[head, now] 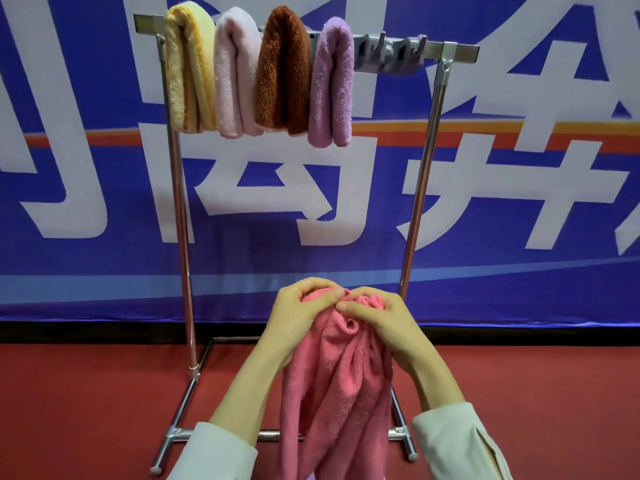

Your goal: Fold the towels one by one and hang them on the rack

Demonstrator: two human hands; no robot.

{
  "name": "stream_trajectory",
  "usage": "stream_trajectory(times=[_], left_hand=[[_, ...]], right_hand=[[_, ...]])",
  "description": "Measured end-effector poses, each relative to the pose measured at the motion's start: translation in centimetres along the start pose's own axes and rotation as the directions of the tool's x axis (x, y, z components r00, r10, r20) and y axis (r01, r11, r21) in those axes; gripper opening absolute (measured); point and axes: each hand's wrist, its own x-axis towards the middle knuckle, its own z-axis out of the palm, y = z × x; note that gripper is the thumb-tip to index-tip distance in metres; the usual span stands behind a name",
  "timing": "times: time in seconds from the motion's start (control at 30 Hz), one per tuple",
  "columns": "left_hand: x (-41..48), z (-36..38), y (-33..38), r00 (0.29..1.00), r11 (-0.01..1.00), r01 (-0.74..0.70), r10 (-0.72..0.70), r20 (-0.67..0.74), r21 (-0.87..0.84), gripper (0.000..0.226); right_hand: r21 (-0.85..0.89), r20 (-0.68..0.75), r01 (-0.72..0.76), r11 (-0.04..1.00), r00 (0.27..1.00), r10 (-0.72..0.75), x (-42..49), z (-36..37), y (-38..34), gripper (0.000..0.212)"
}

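Observation:
A bunched pink towel (337,386) hangs down in front of me, held up at its top edge by both hands. My left hand (301,313) pinches the top of it from the left and my right hand (377,322) pinches it from the right, thumbs nearly touching. Behind stands a metal rack (450,53). Over its top bar hang folded towels side by side: a yellow towel (187,67), a pale pink towel (235,74), a brown towel (284,71) and a lilac towel (332,84).
The right part of the rack's bar carries grey hooks (391,51) and no towel. The rack's base tubes (173,434) lie on a red floor (86,410). A blue banner (104,202) with white characters fills the background.

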Motion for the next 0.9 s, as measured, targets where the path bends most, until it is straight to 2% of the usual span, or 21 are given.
stream_trajectory(times=[0.07,0.13,0.23,0.3,0.43,0.6,0.67,0.73,0.77,0.83,0.9], left_hand=[[0.2,-0.6,-0.2,0.999,0.999,0.042,-0.041,-0.007,0.025,0.010],[0.4,-1.6,-0.5,0.995,0.988,0.083,-0.089,0.038,0.133,0.017],[0.4,-3.0,-1.2,0.984,0.957,0.136,-0.161,0.080,0.255,0.025],[0.4,-3.1,-1.4,0.982,0.972,0.175,-0.185,0.050,0.158,0.026],[0.1,-1.1,-1.0,0.967,0.954,0.256,-0.256,0.019,-0.157,0.019],[-0.6,2.7,-0.7,0.968,0.941,0.235,-0.204,0.147,-0.243,0.011],[-0.8,3.5,-1.2,0.973,0.936,0.224,-0.196,0.126,-0.271,0.013],[-0.6,3.5,-1.7,0.978,0.932,0.209,-0.201,0.059,-0.297,0.015],[-0.5,3.3,-1.8,0.978,0.929,0.203,-0.204,0.030,-0.309,0.017],[-0.3,2.9,-1.7,0.979,0.918,0.193,-0.205,0.002,-0.346,0.018],[-0.2,2.4,-1.5,0.979,0.903,0.189,-0.202,0.007,-0.386,0.018]], right_hand=[[0.056,-0.068,0.001,0.998,0.998,0.002,0.1,-0.1,0.1,0.010],[0.119,-0.151,0.009,0.993,0.989,0.009,0.3,-0.4,0.0,0.003],[0.242,-0.290,0.020,0.970,0.955,0.053,0.6,-1.2,0.2,0.004],[0.315,-0.370,0.032,0.949,0.924,0.091,0.8,-1.6,0.3,0.005],[0.378,-0.483,0.077,0.922,0.866,0.126,1.5,-0.9,1.1,0.010],[0.303,-0.587,0.123,0.945,0.806,0.083,1.9,1.1,1.6,0.012],[0.278,-0.566,0.122,0.953,0.822,0.060,1.9,1.9,1.7,0.011],[0.310,-0.471,0.070,0.948,0.878,0.089,2.1,2.6,1.7,0.025],[0.389,-0.390,0.028,0.921,0.911,0.137,2.2,2.9,1.6,0.035],[0.642,-0.175,-0.066,0.764,0.958,0.229,2.0,3.0,0.9,0.047],[0.797,-0.026,-0.107,0.594,0.977,0.211,1.8,2.9,0.4,0.042]])
